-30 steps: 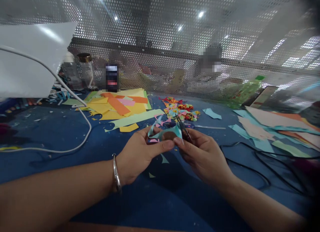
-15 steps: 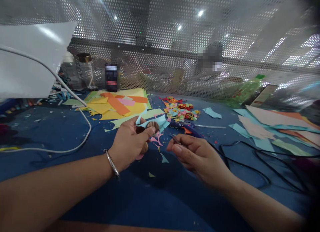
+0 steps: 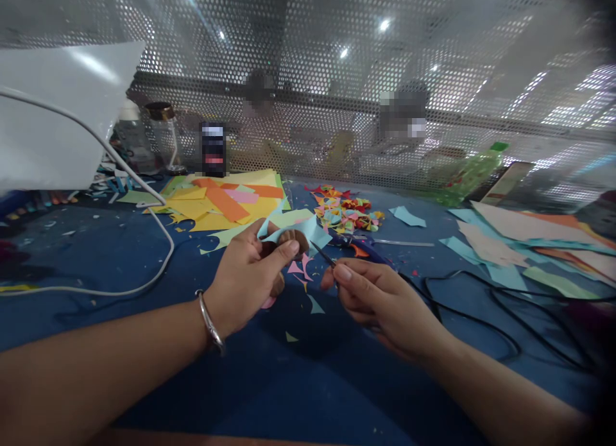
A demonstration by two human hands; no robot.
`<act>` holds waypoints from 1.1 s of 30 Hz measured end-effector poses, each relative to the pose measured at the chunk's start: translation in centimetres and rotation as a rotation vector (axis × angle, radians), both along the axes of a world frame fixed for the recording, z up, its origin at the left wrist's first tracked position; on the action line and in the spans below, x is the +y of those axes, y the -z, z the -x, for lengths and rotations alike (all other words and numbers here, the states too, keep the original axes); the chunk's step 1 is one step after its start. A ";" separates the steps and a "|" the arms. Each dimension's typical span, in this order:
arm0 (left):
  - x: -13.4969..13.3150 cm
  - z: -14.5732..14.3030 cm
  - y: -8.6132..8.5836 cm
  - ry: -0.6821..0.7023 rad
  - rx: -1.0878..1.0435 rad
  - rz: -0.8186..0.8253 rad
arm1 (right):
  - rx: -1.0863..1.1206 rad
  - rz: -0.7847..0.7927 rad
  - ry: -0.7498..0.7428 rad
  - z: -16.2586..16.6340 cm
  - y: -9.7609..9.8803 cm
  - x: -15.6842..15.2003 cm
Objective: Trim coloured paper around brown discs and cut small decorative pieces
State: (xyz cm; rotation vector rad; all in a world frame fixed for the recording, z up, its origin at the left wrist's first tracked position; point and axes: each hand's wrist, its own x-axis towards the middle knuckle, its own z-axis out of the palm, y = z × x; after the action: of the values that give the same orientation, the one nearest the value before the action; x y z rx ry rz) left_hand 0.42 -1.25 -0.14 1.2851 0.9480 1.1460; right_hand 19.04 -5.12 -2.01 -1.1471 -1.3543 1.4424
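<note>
My left hand [image 3: 253, 273] is closed round a folded piece of light blue paper [image 3: 315, 231]. Its thumb presses a round brown piece [image 3: 293, 239] against the paper; what that piece is made of I cannot tell. Between the thumb and fingers of my right hand [image 3: 368, 292] is a thin dark pointed tool [image 3: 323, 253], its tip close to the paper's right edge. Whether the tip touches the paper is unclear, and the rest of the tool is hidden in the hand. Pink scraps [image 3: 301, 269] and a pale blue scrap [image 3: 316, 305] lie beneath.
Yellow and orange sheets [image 3: 221, 199] lie at the back left, near a phone [image 3: 213, 151]. Small colourful paper pieces [image 3: 346, 212] are heaped behind my hands. A white cable [image 3: 168, 240] curves at left; a black cable [image 3: 486, 311] loops at right beside stacked paper [image 3: 534, 224].
My right hand's tool has swung out to point up and left towards the light blue paper, showing more of its length. The left hand has shifted only slightly, still holding the paper.
</note>
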 end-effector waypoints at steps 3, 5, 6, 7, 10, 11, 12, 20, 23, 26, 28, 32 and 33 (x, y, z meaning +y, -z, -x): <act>0.0 0.0 0.2 0.027 -0.010 0.033 | 0.005 0.018 -0.003 -0.1 0.0 0.0; -0.1 0.0 0.4 0.072 -0.033 0.066 | 0.010 0.019 -0.003 -0.1 -0.1 0.0; -0.1 0.0 0.5 0.093 -0.044 0.077 | 0.012 0.020 -0.001 0.0 -0.2 0.0; -0.1 0.0 0.6 0.109 -0.053 0.080 | 0.016 0.022 0.001 0.0 -0.2 0.0; -0.3 0.0 0.7 0.128 -0.074 0.065 | 0.017 0.030 0.003 0.0 -0.5 -0.1; -0.3 0.0 0.7 0.141 -0.079 0.062 | 0.018 0.031 0.003 0.1 -0.5 -0.1; -0.4 0.0 0.7 0.158 -0.080 0.063 | 0.020 0.030 0.008 0.1 -0.6 -0.1; -1.0 -0.3 0.6 0.269 0.005 0.060 | 0.002 0.035 0.036 0.2 -0.8 -0.3; -1.0 -0.3 0.5 0.263 0.016 0.069 | 0.010 0.040 0.037 0.1 -0.7 -0.3; -1.0 -0.2 0.4 0.271 0.021 0.044 | 0.018 0.046 0.043 0.1 -0.7 -0.4; -1.0 -0.3 0.3 0.274 0.012 0.036 | 0.010 0.046 0.046 0.1 -0.7 -0.4; -0.9 -0.3 0.3 0.276 -0.027 0.072 | -0.006 0.038 0.045 0.0 -0.7 -0.5; -0.8 -0.3 0.3 0.278 -0.039 0.078 | -0.006 0.038 0.044 0.0 -0.6 -0.5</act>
State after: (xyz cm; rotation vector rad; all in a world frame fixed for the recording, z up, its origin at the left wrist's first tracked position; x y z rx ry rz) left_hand 0.72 -2.10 -0.49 1.2810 0.7511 0.9061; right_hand 19.05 -5.62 -1.40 -1.1993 -1.3032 1.4397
